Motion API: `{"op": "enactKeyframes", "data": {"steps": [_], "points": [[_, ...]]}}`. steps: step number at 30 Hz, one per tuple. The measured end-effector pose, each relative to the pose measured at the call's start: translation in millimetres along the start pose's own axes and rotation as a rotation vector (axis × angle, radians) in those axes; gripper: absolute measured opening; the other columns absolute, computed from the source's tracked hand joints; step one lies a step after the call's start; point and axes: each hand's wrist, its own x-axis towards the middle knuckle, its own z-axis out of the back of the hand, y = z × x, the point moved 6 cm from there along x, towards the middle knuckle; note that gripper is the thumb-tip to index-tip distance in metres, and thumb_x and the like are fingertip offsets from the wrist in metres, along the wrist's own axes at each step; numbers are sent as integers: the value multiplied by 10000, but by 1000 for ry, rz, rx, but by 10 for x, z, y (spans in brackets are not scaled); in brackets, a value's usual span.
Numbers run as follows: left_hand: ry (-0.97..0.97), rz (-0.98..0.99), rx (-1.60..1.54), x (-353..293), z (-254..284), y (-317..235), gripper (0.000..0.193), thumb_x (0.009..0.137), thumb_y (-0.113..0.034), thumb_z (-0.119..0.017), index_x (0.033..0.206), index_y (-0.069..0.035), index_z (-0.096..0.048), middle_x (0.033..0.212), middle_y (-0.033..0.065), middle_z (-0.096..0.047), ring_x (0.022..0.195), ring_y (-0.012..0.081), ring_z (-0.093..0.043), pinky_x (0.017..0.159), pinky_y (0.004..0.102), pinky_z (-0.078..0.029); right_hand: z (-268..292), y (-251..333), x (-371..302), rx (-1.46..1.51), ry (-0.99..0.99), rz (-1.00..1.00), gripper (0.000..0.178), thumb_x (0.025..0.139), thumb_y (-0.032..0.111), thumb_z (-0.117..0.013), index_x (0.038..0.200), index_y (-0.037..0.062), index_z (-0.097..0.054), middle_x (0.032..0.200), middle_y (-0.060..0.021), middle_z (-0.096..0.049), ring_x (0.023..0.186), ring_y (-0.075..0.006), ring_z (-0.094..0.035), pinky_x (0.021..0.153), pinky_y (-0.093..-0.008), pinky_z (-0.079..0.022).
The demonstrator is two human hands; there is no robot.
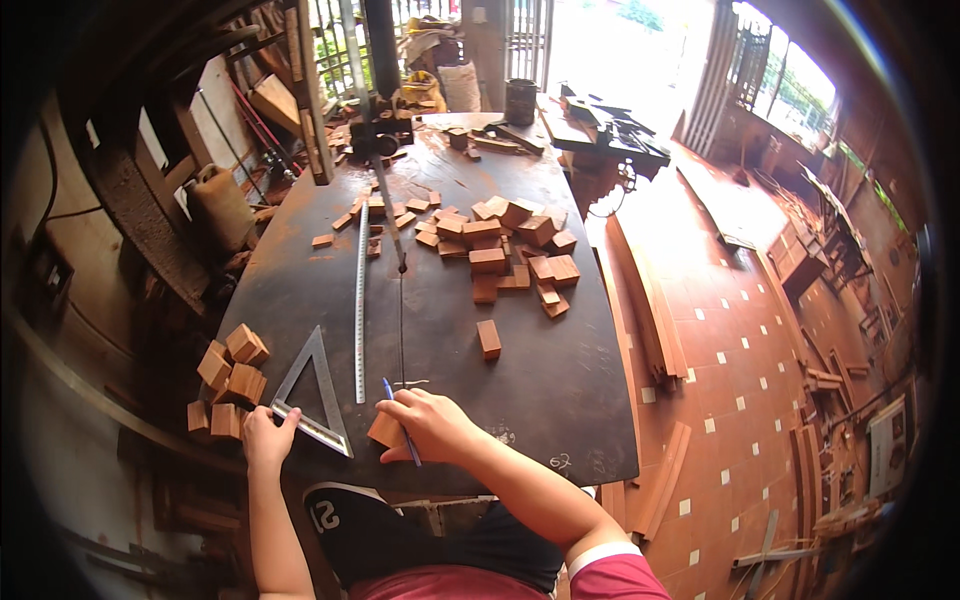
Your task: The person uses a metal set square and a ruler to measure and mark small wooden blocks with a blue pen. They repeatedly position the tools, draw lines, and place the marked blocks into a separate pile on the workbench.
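Observation:
My left hand grips the corner of a metal triangle square near the table's front left edge. Closed round a blue pen, my right hand also has a small wooden block under its fingers. Just beyond my left hand several wooden blocks are heaped at the left edge. One block stands alone right of the middle, short of a large loose pile of blocks. A long steel ruler lies lengthwise on the dark table.
A thin upright saw blade meets the table at a slot. A dark can and offcuts stand at the far end. Long timber planks lie on the tiled floor to the right. Machine framing rises at left.

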Motion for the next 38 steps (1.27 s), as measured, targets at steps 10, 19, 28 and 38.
{"op": "enactKeyframes", "data": {"steps": [10, 19, 28, 38], "points": [[165, 130, 164, 24, 84, -162, 654, 809, -613, -762, 909, 33, -768, 957, 251, -751, 948, 414, -728, 841, 479, -567, 31, -31, -44, 213, 108, 39, 699, 696, 288, -904, 1287, 78, -595, 1210, -157, -645, 1108, -395, -648, 955, -450, -544], [31, 91, 191, 117, 39, -205, 571, 765, -494, -735, 890, 62, -771, 905, 296, -732, 897, 452, -725, 821, 499, -573, 1, -48, -66, 204, 127, 19, 589, 742, 184, -836, 1272, 90, -598, 1172, -158, -642, 1061, -383, -662, 908, -448, -559], [-198, -28, -307, 210, 28, 500, 329, 741, -193, -794, 863, 17, -572, 764, 130, -608, 694, 271, -624, 671, 418, -512, -10, -94, -78, 153, 71, -10, 554, 728, 199, -863, 1201, 77, -601, 1074, -127, -612, 1035, -356, -652, 879, -451, -547], [49, 386, -1358, -510, 174, 1263, 248, 940, -138, -739, 1145, -15, -674, 874, 31, -677, 799, 137, -660, 679, 279, -534, -319, -9, 45, 264, 78, 25, 559, 718, 200, -885, 1194, 84, -617, 1116, -135, -619, 1065, -364, -648, 903, -457, -549]]}}
